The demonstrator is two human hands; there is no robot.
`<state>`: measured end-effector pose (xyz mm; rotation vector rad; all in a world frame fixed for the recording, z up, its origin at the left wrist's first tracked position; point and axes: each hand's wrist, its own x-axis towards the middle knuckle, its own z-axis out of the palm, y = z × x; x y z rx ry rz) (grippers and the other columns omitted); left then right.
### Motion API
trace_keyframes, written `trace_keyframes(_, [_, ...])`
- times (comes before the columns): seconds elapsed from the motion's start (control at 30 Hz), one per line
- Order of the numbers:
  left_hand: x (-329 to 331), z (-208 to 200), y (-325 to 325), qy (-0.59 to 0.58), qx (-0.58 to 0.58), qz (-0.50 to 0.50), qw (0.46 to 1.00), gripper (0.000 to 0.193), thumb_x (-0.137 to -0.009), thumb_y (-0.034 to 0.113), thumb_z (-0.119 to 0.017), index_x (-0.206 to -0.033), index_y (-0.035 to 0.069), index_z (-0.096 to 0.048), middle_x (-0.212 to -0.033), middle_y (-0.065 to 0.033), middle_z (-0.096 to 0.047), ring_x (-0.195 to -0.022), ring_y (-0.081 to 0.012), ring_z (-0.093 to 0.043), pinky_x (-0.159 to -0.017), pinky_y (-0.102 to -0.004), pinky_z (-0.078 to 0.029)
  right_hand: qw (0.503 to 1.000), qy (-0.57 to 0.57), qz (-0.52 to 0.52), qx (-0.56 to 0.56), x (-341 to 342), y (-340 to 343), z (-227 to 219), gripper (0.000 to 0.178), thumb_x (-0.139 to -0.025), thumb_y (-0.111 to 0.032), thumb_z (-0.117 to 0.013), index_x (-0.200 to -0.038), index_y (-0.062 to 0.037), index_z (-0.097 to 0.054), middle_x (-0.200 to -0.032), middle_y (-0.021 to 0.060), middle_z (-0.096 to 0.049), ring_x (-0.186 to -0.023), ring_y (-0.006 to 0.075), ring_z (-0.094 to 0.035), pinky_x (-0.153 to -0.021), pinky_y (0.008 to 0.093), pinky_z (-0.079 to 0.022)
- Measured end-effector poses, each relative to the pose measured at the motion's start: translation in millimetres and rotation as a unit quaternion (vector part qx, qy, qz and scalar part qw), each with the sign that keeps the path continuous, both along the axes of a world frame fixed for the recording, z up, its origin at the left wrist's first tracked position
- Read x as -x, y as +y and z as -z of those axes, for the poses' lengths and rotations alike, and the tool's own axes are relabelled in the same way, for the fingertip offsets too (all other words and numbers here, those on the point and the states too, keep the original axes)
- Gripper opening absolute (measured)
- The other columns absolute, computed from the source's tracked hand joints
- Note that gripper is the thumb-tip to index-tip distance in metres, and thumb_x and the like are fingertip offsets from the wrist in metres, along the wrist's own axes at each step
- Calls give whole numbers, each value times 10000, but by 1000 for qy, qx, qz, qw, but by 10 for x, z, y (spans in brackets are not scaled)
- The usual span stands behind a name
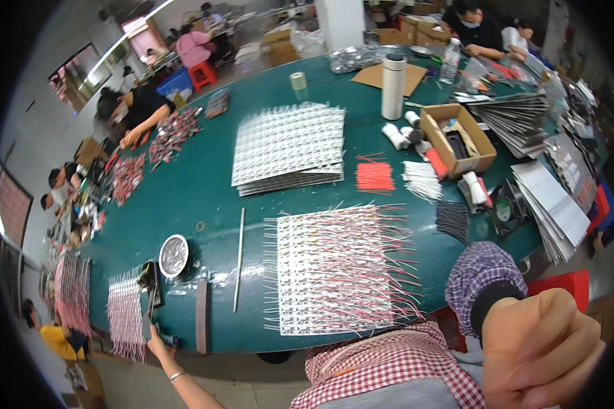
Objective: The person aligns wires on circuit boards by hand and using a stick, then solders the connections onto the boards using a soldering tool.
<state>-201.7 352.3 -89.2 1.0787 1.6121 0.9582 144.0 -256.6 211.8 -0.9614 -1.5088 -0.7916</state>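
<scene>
Left hand [159, 346]: lay at the near left, beside a dark tool [170, 340]; we could not tell whether its fingers gripped it.
Right hand [542, 351]: we saw its fingers curled into a loose fist, raised at the near right.
Wired panel [327, 273]: lay near on the green worktop [211, 163], between the hands.
Panel stack [290, 146]: lay beyond it, left of red wires [374, 176].

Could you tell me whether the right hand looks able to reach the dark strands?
Probably yes, once lowered: the right hand is raised away from the table, and the dark strands lie uncovered.
</scene>
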Motion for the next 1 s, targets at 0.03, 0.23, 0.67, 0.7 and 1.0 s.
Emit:
trace_keyframes(0.03, [13, 10, 8, -13, -42, 22, 999, 473, -912, 455, -701, -1011, -6, -663, -798, -66, -590, -529, -195, -547, -388, -363, -442, 1000, -2, -3, -11, -19, 31, -29, 270, -1000, -234, -566, -1251, -185, -478, -982, 40, -541, -729, 183, -510, -641, 372, -401])
trace_keyframes(0.23, [83, 81, 87, 26, -38, 3, 999, 502, -877, 516, -720, -885, 20, -642, -672, -21, -518, -433, -165, -448, -355, -340, -351, 967, 195, 139, 84, 389, 303, -387, 180, -939, -163, -647, -957, -69, -494, -840, 83, -555, -603, 169, -477, -620, 365, -429])
trace_keyframes(0.67, [205, 163, 212, 18, 1, 7, 1000, 449, -885, 451, -728, -1005, 21, -680, -896, -71, -649, -608, -194, -585, -478, -339, -483, 994, 63, 77, 46, 104, 33, -129, 171, -935, -156, -644, -974, -63, -507, -868, 87, -561, -640, 179, -488, -644, 367, -433])
trace_keyframes(0.7, [235, 196, 229, 42, -18, 19, 999, 449, -885, 451, -728, -1005, 21, -680, -896, -71, -649, -608, -194, -585, -478, -339, -483, 994, 63, 75, 45, 98, 40, -120, 170, -935, -155, -644, -976, -62, -508, -870, 88, -561, -643, 180, -489, -646, 367, -433])
trace_keyframes(1.0, [224, 138, 178, 40, 18, 32, 999, 500, -841, 582, -727, -808, 98, -607, -629, -5, -563, -364, -142, -470, -305, -268, -290, 995, 70, 61, 47, 28, 93, 25, 166, -932, -150, -642, -988, -58, -516, -889, 91, -566, -669, 187, -497, -662, 369, -436])
